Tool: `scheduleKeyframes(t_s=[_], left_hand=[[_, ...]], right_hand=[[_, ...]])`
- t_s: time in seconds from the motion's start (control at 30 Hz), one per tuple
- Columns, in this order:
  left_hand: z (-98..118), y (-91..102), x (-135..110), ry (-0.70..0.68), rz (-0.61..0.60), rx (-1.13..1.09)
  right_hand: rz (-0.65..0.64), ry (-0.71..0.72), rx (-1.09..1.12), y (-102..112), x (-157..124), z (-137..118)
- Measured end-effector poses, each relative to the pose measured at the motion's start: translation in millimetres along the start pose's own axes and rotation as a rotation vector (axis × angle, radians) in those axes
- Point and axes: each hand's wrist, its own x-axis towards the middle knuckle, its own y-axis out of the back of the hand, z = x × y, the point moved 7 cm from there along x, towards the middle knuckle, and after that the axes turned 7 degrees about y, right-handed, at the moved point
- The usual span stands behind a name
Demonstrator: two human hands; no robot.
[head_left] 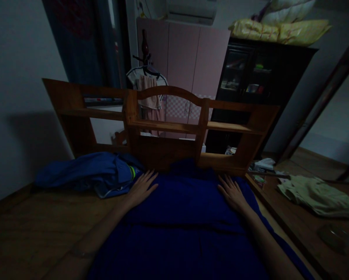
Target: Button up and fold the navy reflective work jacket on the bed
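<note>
A dark blue cloth (186,202) lies spread over the bed, with a fold running across it and its far end bunched against the headboard. My left hand (143,188) lies flat on the cloth's left edge, fingers stretched out and apart. On the right edge of the same cloth rests my right hand (232,191), palm down with its fingers spread. Neither hand grasps anything. Close beside my left hand is a crumpled lighter blue garment (89,173) with a yellow-green stripe.
A wooden headboard (167,126) with open shelves stands at the far end. Bare bed boards (40,233) show at left. To the right, a brown surface (291,210) bears a pale folded garment (320,194) and a glass bowl (333,235). Pink wardrobes (183,58) stand behind.
</note>
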Motion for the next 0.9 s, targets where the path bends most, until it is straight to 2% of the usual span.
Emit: scheduleKeyframes(t_s=[0.1, 0.17, 0.23, 0.33, 0.4, 0.5, 0.9], left_hand=[[12.2, 17.2, -1.1, -0.01, 0.099, -0.013], [24.4, 24.5, -2.0, -0.039, 0.11, -0.038], [37.4, 24.0, -3.9, -0.087, 0.058, -0.06], [48.3, 10.1, -8.8, -0.128, -0.097, -0.072], [46.8, -1.2, -12.0, -0.109, -0.187, -0.076], [40.1, -10.4, -14.1, -0.071, -0.239, -0.078], [32.8, -13.3, -12.6, -0.046, -0.217, -0.095]], right_hand=[[0.09, 0.042, 0.011, 15.1, 1.5, -9.1], [0.149, 0.075, 0.025, 24.3, 2.7, -14.8], [0.165, 0.102, 0.045, 26.2, 3.7, -17.6], [0.077, 0.127, 0.068, 12.4, 3.8, -17.0], [-0.004, 0.12, 0.07, -1.1, 2.5, -13.6], [-0.063, 0.086, 0.065, -14.1, 0.5, -7.3], [-0.036, 0.054, 0.061, -26.9, 1.4, 4.3]])
